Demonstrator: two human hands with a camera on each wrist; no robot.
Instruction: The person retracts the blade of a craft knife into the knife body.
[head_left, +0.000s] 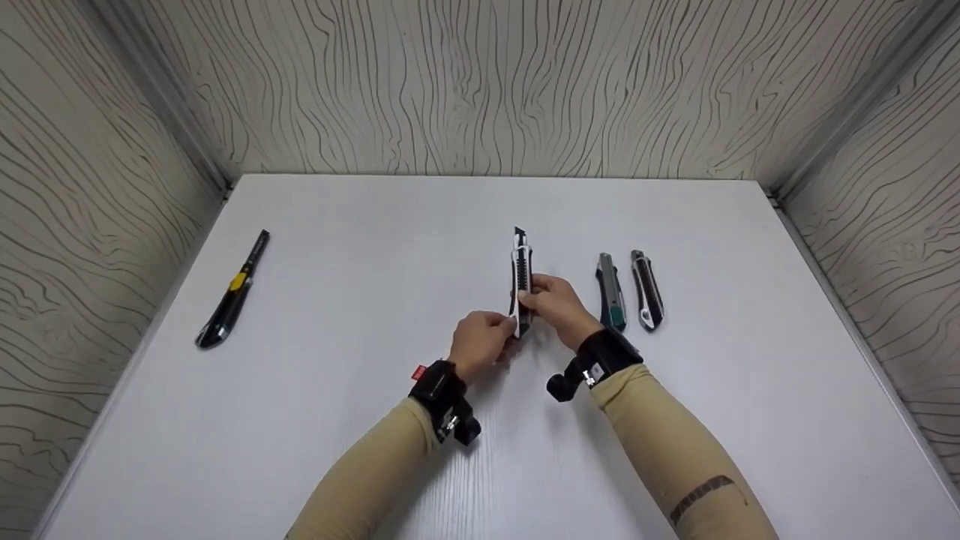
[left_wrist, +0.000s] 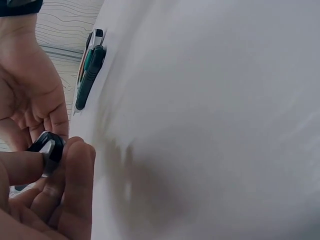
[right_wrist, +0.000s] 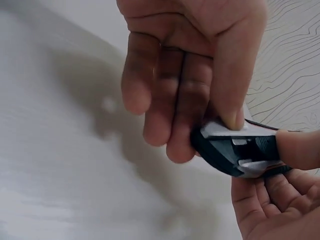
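Observation:
Between both hands is a white-and-black snap-off utility knife [head_left: 522, 270], its front end toward the back wall. My left hand [head_left: 480, 341] pinches the knife's rear end between thumb and fingers. Farther up the body, my right hand [head_left: 559, 306] grips it from the right, its thumb lying on the upper face. The left wrist view shows the dark rear end [left_wrist: 54, 147] of the knife between the left fingers. In the right wrist view, the right thumb [right_wrist: 300, 149] presses on the knife body [right_wrist: 240, 150] while the left thumb touches its edge.
To the right lie a grey-and-green utility knife [head_left: 611, 292] and a white, dark-bodied one [head_left: 647, 291], side by side. A black-and-yellow utility knife [head_left: 234, 289] rests far left. The white table [head_left: 375, 225] is enclosed by wood-patterned panels [head_left: 480, 90] at the back and sides.

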